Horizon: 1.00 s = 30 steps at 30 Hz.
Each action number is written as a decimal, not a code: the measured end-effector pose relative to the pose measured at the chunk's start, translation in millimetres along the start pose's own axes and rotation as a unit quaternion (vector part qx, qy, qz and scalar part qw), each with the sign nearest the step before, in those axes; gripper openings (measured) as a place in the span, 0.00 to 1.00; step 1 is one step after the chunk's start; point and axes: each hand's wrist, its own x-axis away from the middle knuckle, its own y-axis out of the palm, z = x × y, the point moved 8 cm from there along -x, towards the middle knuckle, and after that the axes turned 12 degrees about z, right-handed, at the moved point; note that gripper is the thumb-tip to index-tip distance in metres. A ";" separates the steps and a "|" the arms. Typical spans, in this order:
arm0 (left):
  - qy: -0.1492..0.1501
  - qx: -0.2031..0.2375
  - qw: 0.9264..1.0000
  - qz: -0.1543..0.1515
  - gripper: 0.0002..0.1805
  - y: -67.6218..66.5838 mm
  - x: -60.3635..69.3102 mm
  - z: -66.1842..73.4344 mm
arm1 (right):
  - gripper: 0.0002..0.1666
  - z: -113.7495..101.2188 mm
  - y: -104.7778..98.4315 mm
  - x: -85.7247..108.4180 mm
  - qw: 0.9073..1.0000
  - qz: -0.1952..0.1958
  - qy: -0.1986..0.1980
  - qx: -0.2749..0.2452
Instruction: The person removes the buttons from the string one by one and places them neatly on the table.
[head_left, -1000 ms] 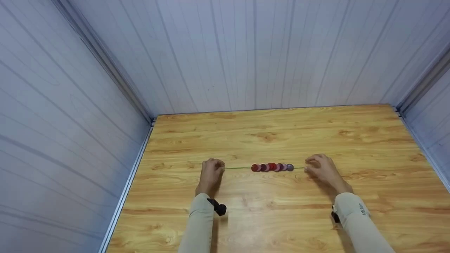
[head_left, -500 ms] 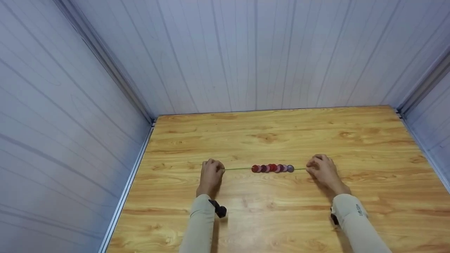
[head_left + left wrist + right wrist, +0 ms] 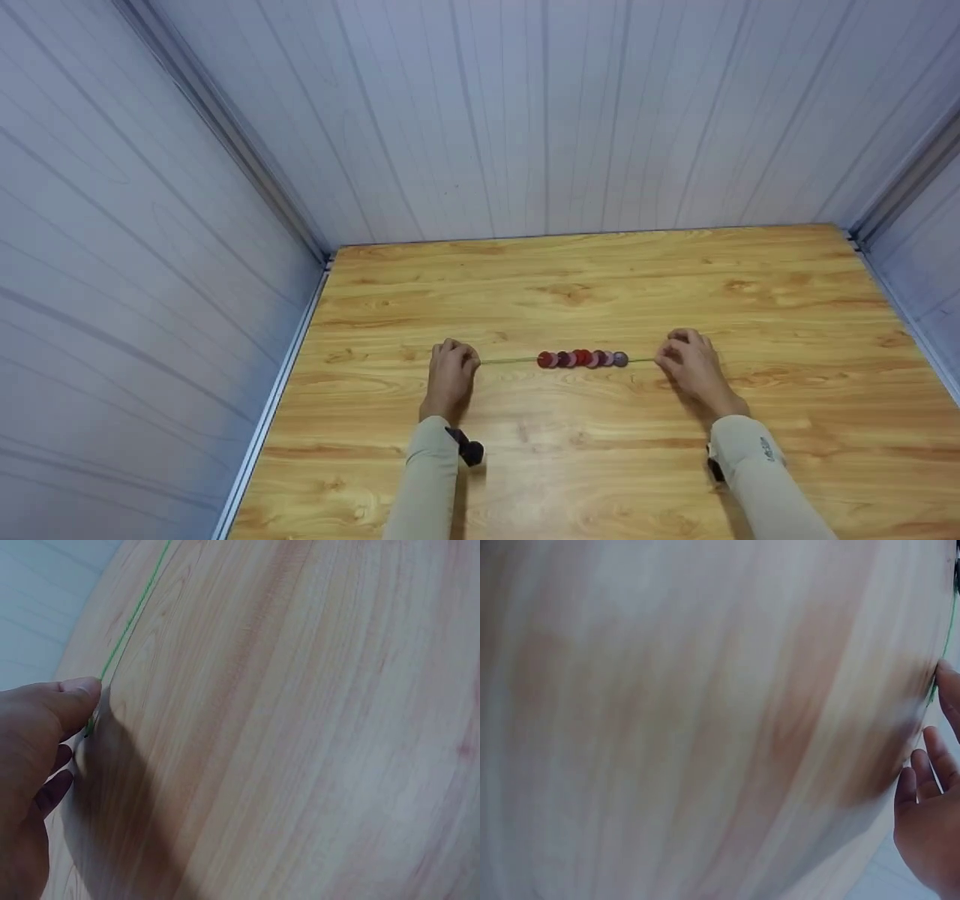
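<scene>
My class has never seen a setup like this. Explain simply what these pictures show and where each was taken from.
There is no machine: a person works with two bare hands. The wide picture comes from a head-worn camera looking forward and down; each close-up comes from a small black camera on one wrist. On or just above the wood-patterned table is a row of overlapping red, pink and purple discs, with green string running out both sides. The left hand and right hand each pinch the string.
</scene>
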 end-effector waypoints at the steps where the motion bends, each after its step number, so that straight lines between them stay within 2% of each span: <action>1: 0.002 0.001 1.000 0.004 0.06 -0.6 -0.3 0.2 | 0.07 -0.2 -0.1 0.2 1.000 0.001 -0.003 -0.001; 6: -0.012 0.000 1.000 0.011 0.07 -1.8 0.0 -3.7 | 0.07 -1.2 -2.1 0.6 1.000 0.014 -0.006 -0.014; 10: -0.034 0.002 0.999 0.015 0.07 -2.5 1.1 -8.7 | 0.07 -3.0 -4.9 1.1 1.000 0.027 -0.016 -0.004; 14: -0.042 -0.002 0.999 0.024 0.06 -4.0 0.6 -11.2 | 0.07 -5.1 -8.6 1.4 0.999 0.038 -0.026 -0.003; 22: -0.040 -0.008 0.998 0.046 0.04 -7.2 -0.4 -9.4 | 0.08 -10.3 -15.1 0.1 0.998 0.053 -0.039 0.000; 30: -0.016 -0.022 0.997 0.071 0.06 -9.0 -1.5 -5.0 | 0.07 -9.5 -15.7 1.1 0.997 0.064 -0.047 -0.009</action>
